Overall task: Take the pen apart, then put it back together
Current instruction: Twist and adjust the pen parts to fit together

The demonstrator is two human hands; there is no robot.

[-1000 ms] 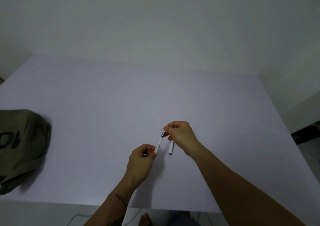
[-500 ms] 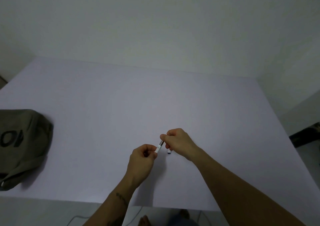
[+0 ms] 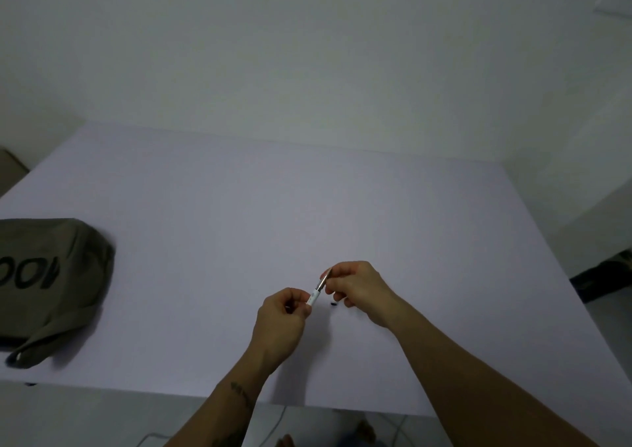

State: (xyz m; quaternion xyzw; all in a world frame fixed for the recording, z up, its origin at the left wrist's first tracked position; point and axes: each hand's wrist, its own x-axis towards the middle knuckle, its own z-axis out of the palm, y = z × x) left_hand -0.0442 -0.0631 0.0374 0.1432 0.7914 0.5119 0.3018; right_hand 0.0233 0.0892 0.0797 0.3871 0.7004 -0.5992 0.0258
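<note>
A slim white pen (image 3: 315, 296) with a metal tip end is held in the air just above the pale table (image 3: 239, 241), tilted up to the right. My left hand (image 3: 282, 323) pinches its white lower end. My right hand (image 3: 359, 291) pinches the metal tip end (image 3: 324, 281). A second pen part lies on the table under my right hand, and only its dark end (image 3: 333, 304) shows.
A folded olive fabric bag (image 3: 48, 282) with black lettering lies at the table's left edge. The table meets a white wall at the back. Cables and the floor show below the near edge.
My right hand has slid closer to the left hand along the pen, so less of the pen shows between them. The loose part on the table is now mostly hidden under the right hand.
</note>
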